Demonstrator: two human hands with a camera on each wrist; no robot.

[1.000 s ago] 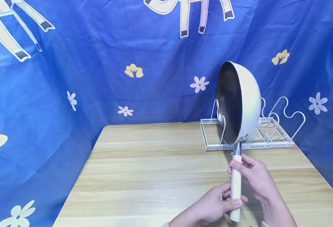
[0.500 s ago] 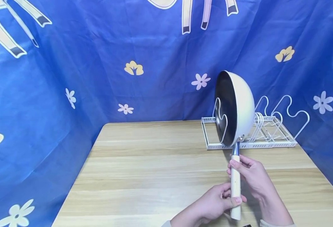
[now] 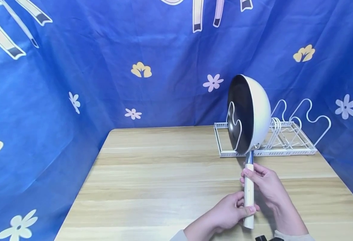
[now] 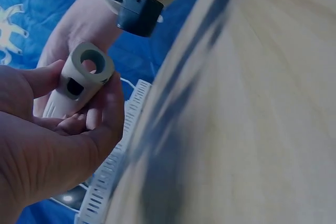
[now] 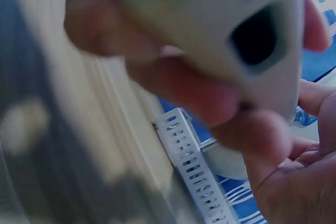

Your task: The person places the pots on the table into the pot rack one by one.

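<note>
Blue cloth with flowers (image 3: 140,70) hangs behind a wooden tabletop (image 3: 164,180). On its edge, a white pan (image 3: 256,112) stands in the wire rack (image 3: 284,140) at the far right, its dark inside facing left. Its long handle (image 3: 249,194) points toward the person. The left hand (image 3: 230,212) curls round the near end, and the right hand (image 3: 266,184) wraps round the handle higher up. If the hands loosen, I think the round pan could roll and tip off the rack. Only the left wrist view shows the hole in the handle's end (image 4: 92,61); the pan itself shows only from the head.

Both hands (image 3: 245,204) seemingly curled, gripping
</note>
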